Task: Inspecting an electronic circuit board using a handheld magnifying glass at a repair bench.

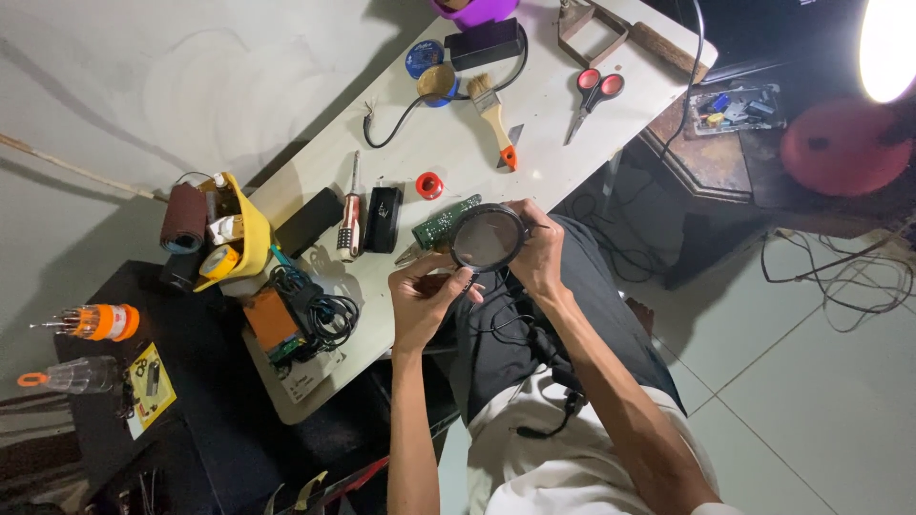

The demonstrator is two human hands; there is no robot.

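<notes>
Both forearms bare, reaching up from the lap over dark trousers, elbows bent, wrists angled in toward each other at the table (611, 86) edge. Left hand (425, 298) curled, thumb and fingers pinched on something small at the lower rim of the magnifier (489, 238); whether that is its handle, cannot tell. Right hand (539, 253) cupped round the right side of the same rim, fingers wrapped over the top, gripping. Magnifier round, dark-framed, glass greyish and dull, held just above the table's near edge. Just behind it, partly hidden, a green circuit board (441, 224), flat, oblong. Beside that, a black box-shaped case (383, 218), matte, and a screwdriver (350, 215) with a red-and-pale handle and thin metal shaft. Slightly beyond, a small red spool (429, 185), round. Off to the left, a yellow plastic bin (243, 234) crammed with tape rolls, and a tangle of black cable (320, 305) on an orange device. Farther on, a paintbrush (493, 116) with wooden handle, orange tip and pale bristles. Scissors (592, 95) with red loops, blades closed, near the far end. Table top pale, smooth, laminate-like. Lamp (889, 46) glaring white at the far right.
</notes>
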